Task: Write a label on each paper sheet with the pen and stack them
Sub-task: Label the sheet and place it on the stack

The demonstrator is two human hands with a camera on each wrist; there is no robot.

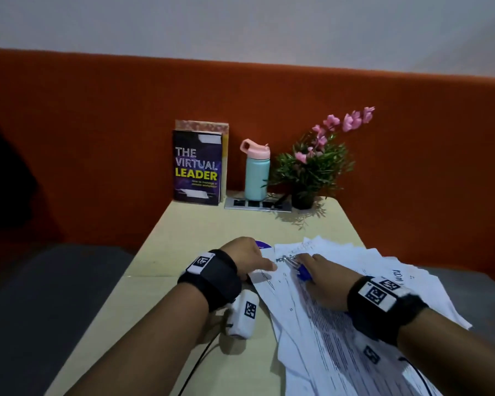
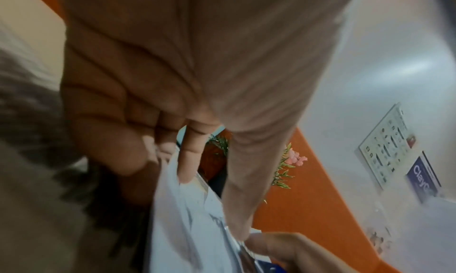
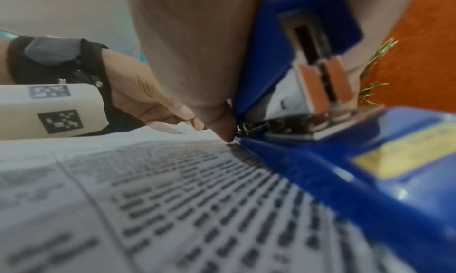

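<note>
A fanned pile of printed paper sheets (image 1: 340, 324) lies on the near right of the table. My left hand (image 1: 265, 265) pinches the pile's top left corner; the left wrist view shows the paper (image 2: 187, 218) between its thumb and forefinger. My right hand (image 1: 305, 262) grips a blue stapler (image 1: 302, 271) that rests on the top sheet, its metal nose beside that corner. In the right wrist view the stapler (image 3: 333, 160) fills the right side with its jaws apart, above the printed sheet (image 3: 172, 199). No pen shows in any view.
At the far end of the beige table (image 1: 200, 224) stand a book (image 1: 197, 167), a teal bottle with a pink lid (image 1: 256, 170) and a potted pink flower (image 1: 312, 167). A purple round thing (image 1: 263, 244) peeks out behind my left hand. An orange partition (image 1: 97, 124) backs the table.
</note>
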